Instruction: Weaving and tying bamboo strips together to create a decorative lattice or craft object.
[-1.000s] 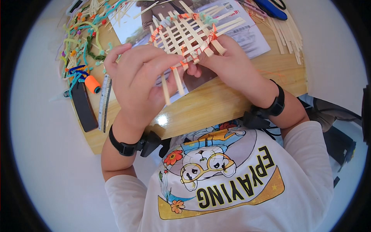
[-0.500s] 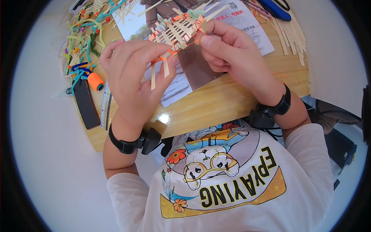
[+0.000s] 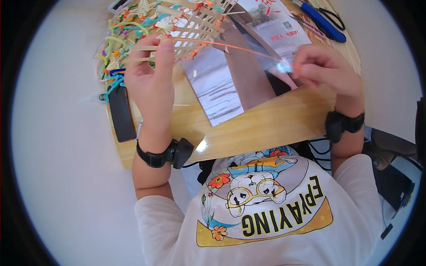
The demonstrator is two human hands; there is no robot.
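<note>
My left hand (image 3: 152, 77) is closed on a lattice (image 3: 200, 27) woven from pale, flat bamboo strips and bound along its edges with orange and red thread. Its thumb presses near one end of the work, and some strip ends stick out past the fingers. From there an orange thread (image 3: 239, 48) runs taut across to the right. My right hand (image 3: 327, 73) pinches the far end of that thread; its fingertips are slightly blurred. Beneath the lattice lies a glossy printed magazine (image 3: 217, 93), partly covered by it.
On the left of the wooden table (image 3: 257, 128) is a heap of coloured pipe cleaners and beads (image 3: 116, 48). A dark oblong case (image 3: 120, 114) sits below it. Blue-handled pliers (image 3: 323, 22), scissors (image 3: 333, 17) and loose bamboo strips (image 3: 352, 53) lie at the far right.
My right hand has pulled away to the right, drawing the orange thread out straight. The lattice, in my left hand, is turned and shifted slightly; before, both hands were close together at it.
</note>
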